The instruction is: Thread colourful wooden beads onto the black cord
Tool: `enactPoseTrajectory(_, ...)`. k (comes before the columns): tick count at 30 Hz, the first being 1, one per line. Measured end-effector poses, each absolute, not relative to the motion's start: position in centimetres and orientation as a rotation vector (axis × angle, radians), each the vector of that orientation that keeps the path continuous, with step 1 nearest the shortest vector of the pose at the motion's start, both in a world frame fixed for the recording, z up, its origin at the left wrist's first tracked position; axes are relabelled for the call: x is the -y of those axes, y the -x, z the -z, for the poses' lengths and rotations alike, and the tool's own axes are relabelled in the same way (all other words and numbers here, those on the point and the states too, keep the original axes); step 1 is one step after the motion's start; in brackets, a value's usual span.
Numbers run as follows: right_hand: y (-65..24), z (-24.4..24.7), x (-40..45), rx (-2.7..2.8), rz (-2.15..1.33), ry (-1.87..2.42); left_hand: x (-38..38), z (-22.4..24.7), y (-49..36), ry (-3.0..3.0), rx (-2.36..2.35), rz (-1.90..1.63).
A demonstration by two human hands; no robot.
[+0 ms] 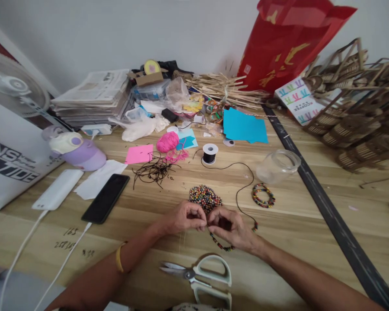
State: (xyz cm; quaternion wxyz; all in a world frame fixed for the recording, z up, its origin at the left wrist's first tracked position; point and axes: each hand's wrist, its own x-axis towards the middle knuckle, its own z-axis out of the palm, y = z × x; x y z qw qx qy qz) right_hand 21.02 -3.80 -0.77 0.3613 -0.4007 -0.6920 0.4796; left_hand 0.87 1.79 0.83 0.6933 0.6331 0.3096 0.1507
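My left hand [188, 217] is closed in a pinch, its fingertips meeting those of my right hand. Whatever lies between the left fingers is too small to make out. My right hand [232, 226] pinches the end of a string of beads [222, 245], which hangs in a curve below it and passes under the palm. Colourful beads show again at the right wrist, where black cord [244, 207] leads back to a white-rimmed spool [210, 153]. Just beyond the fingertips lies a heap of multicoloured beads [205, 196]. A finished-looking beaded bracelet [263, 195] rests to the right.
Scissors [194, 274] lie close in front of me. A glass jar [277, 166] is at right, near a black strip [330, 207]. At left are a phone [106, 198], a power bank [57, 189] and cut black cords [153, 170]. Newspapers [92, 97] and woven baskets [353, 112] stand behind.
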Motion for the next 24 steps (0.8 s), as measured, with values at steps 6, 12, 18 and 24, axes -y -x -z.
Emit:
enactPoseTrajectory(6, -21.07, 1.49, 3.84, 1.814, -1.243, 1.011, -1.69, -1.09, -1.07, -1.463, -0.706, -0.323)
enactPoseTrajectory(12, -21.04, 1.47, 3.75, 1.818, -1.188, 1.017, -1.67, -0.99, -1.10, -1.498, -0.706, -0.306)
enactPoseTrajectory(18, -21.00, 0.89, 3.65, 1.860, -1.123, 0.970, -1.65, -1.02, -0.98, -1.503, -0.726, -0.302)
enactPoseTrajectory(24, -20.94, 1.00, 3.65, 1.868, -1.094, 0.968, -1.64, -1.05, -1.01, -1.499, -0.711, -0.311)
